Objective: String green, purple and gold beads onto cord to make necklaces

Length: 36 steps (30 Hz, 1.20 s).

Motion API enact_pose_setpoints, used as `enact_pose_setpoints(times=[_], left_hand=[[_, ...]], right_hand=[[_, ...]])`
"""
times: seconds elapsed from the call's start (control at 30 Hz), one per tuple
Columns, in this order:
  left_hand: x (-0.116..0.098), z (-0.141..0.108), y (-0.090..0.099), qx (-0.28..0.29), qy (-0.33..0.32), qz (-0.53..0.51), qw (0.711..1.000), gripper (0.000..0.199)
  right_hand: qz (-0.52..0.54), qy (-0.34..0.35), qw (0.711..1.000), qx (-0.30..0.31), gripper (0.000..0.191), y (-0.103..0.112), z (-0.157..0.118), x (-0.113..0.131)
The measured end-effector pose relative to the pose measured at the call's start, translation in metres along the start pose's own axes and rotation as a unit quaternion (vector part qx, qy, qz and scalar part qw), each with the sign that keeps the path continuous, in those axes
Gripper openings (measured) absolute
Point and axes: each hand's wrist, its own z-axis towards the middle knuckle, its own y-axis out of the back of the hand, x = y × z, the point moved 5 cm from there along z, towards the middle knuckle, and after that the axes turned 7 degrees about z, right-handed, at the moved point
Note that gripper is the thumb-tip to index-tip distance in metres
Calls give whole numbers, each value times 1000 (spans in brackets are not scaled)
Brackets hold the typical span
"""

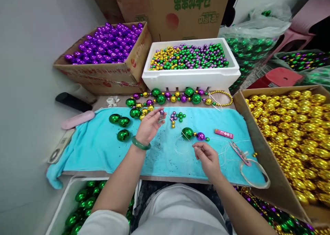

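Two beads, a green ball (pixel 187 133) and a purple bead (pixel 200 136), sit threaded on the string (pixel 177 128) over the blue towel (pixel 103 149). The left hand (pixel 150 125) pinches another small purple bead (pixel 161 112); the right hand (pixel 207 158) pinches the string's end. Most stringing looks undone, judging by the finished strand (pixel 177 97) behind.

A towel (pixel 103 149) covers the table at the frame's centre. On it, the left hand (pixel 149 125) sits left of the right hand (pixel 207 157), a few small beads (pixel 177 117) between and above them. A foam box (pixel 190 77) stands behind, a cardboard box (pixel 103 73) at upper left, another carton (pixel 260 132) at right.
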Motion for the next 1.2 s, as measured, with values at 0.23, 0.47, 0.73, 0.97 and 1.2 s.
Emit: enact_pose_setpoints(times=[0.23, 0.47, 0.73, 0.97, 1.2], left_hand=[[-3, -21, 11, -11, -10, -30, 999, 29], [-5, -26, 12, -29, -25, -30, 999, 34], [-2, -27, 14, -41, -30, -28, 998, 33], [1, -28, 15, -30, -29, -46, 998, 32], [-4, -31, 14, -23, -94, 14, 995, 48]], right_hand=[[-24, 2, 999, 29, 20, -8, -2, -6], [-38, -19, 999, 25, 23, -9, 0, -7], [-43, -30, 998, 27, 25, -6, 0, -11], [-52, -45, 997, 30, 26, -7, -1, -10], [-59, -55, 996, 39, 26, -7, 0, -16]])
